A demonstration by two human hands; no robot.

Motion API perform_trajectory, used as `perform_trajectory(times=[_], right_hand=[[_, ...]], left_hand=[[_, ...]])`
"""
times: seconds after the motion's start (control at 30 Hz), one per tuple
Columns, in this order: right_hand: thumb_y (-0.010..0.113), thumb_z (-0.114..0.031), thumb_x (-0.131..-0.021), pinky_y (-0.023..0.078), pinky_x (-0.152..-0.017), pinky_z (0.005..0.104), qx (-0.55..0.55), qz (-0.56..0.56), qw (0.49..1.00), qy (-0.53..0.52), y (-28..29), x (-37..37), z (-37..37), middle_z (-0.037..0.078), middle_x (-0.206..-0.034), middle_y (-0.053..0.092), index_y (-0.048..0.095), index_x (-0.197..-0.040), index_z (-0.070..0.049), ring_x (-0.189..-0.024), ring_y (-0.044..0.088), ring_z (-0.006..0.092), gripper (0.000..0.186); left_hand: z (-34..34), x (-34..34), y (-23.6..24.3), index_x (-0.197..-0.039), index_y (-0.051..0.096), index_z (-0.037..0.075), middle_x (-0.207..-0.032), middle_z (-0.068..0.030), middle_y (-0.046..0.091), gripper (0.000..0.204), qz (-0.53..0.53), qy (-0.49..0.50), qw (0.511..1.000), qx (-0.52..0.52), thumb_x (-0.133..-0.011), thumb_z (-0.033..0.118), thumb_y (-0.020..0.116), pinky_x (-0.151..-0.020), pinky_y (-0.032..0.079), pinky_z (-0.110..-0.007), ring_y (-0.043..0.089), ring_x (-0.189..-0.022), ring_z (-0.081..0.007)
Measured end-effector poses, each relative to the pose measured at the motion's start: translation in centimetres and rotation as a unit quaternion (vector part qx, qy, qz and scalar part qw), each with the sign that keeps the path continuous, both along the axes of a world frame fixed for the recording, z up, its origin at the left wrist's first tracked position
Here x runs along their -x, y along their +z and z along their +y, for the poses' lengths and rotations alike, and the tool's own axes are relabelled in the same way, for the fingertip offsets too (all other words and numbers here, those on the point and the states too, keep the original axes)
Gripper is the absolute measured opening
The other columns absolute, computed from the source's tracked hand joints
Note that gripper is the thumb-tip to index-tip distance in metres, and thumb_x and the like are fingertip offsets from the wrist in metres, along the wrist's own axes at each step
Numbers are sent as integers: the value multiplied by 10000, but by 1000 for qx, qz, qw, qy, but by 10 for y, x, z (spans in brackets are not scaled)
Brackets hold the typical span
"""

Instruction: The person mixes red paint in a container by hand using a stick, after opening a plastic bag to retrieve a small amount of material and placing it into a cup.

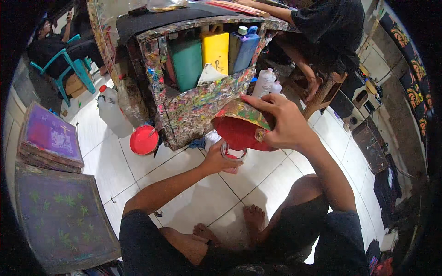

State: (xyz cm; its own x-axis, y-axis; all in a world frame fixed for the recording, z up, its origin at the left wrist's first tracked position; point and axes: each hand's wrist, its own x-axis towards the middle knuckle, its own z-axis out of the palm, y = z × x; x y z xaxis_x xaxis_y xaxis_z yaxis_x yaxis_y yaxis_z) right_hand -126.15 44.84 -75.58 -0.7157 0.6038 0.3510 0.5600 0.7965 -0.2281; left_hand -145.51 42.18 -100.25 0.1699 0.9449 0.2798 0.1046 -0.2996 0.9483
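Observation:
My right hand (289, 120) grips the rim of a paint-crusted tub (239, 129), coated red inside. The tub is tipped on its side, its mouth facing me and down toward the left. Just below it, my left hand (215, 161) is wrapped round a small clear jar (234, 152) with red on its inner wall. The tub's lower edge is over or very near the jar's mouth; whether they touch, I cannot tell. No falling stream of paint can be made out.
A red paint bowl (143, 140) and a clear jug (113, 112) stand left on the tiles. Ahead is a paint-splattered cabinet (202, 103) holding a green jerrycan (186, 64) and a yellow jerrycan (215, 51). Framed screens (69, 221) lie left. Another person (327, 32) sits far right.

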Motion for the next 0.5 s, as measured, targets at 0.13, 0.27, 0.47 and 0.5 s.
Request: perform_trajectory(times=[0.13,0.27,0.47,0.5], right_hand=[[715,-208,-621,491,-865,409,42,23,999,2,-6,-5,11,194,-1024,643,583,-1363,-178,-971,624,346,754],[682,-255,-709,498,-834,411,70,37,997,-3,-9,-6,18,199,-969,636,581,-1361,-183,-906,633,353,663],[671,-219,-706,497,-827,415,65,47,997,-5,-13,-10,25,206,-936,640,582,-1356,-164,-884,634,358,658],[670,-215,-705,497,-827,417,67,50,996,-7,-13,-10,25,209,-941,642,584,-1354,-163,-887,634,359,657]], left_hand=[[-3,-2,12,-1290,504,33,-1203,-79,630,795,44,16,999,-11,-635,216,916,-958,500,-381,614,-1087,-191],[-3,1,7,-1317,481,37,-1211,-87,628,822,-28,-2,999,35,-634,197,908,-962,497,-380,612,-1090,-188],[-5,-2,11,-1319,491,43,-1227,-76,620,827,-47,5,999,22,-620,198,905,-981,476,-348,596,-1108,-171],[-5,-2,13,-1319,490,43,-1226,-78,621,826,-38,6,999,17,-622,201,903,-982,476,-348,596,-1107,-173]])
